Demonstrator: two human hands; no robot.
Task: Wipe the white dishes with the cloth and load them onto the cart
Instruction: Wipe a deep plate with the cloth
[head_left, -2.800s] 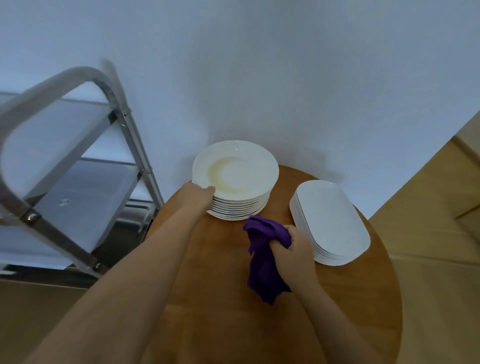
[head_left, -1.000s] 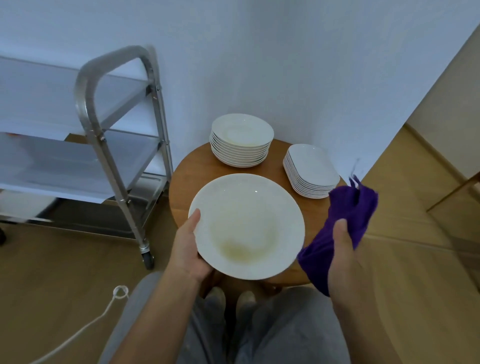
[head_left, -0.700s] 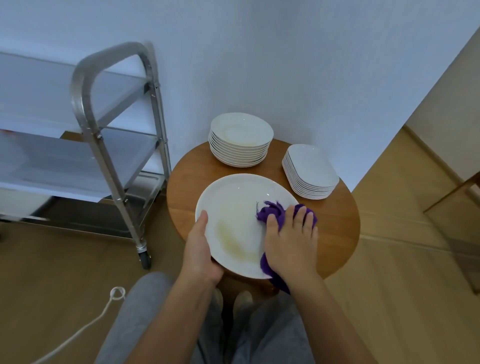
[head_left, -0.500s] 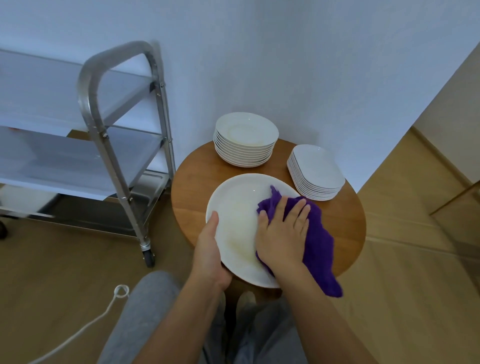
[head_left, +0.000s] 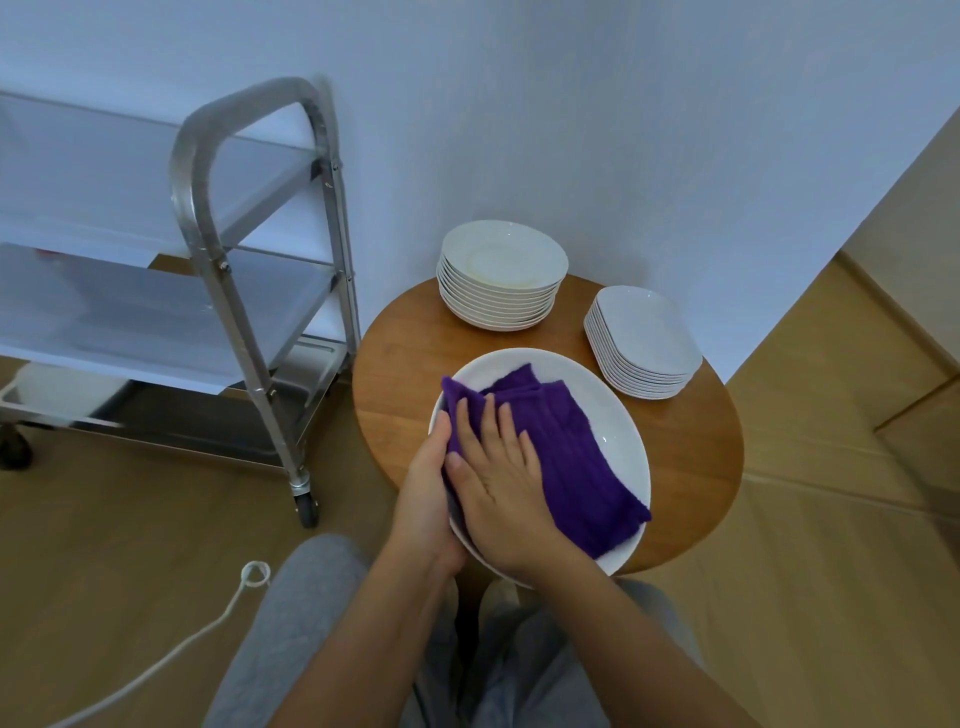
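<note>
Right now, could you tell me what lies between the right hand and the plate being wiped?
The purple cloth, pressed flat under the right hand on the plate, in the head view.

Glossy white ceramic plate (head_left: 618, 415) under a ribbed, matt purple cloth (head_left: 571, 457); smooth varnished wooden bench (head_left: 691, 457); brushed steel cart (head_left: 208, 208).

This looks like a plain dining or service room rather than a kitchen: bare pale walls (head_left: 623, 130) meet in a corner above a wood-look floor (head_left: 130, 545). A small round wooden surface (head_left: 691, 457) carries two stacks of identical white dishes, round plates (head_left: 501, 275) and squarish plates (head_left: 641, 343), the quantity suggesting catering or restaurant stock. Beside it stands a steel cart (head_left: 249, 260) with tiered shelves and castor wheels, the sort used for serving.
</note>
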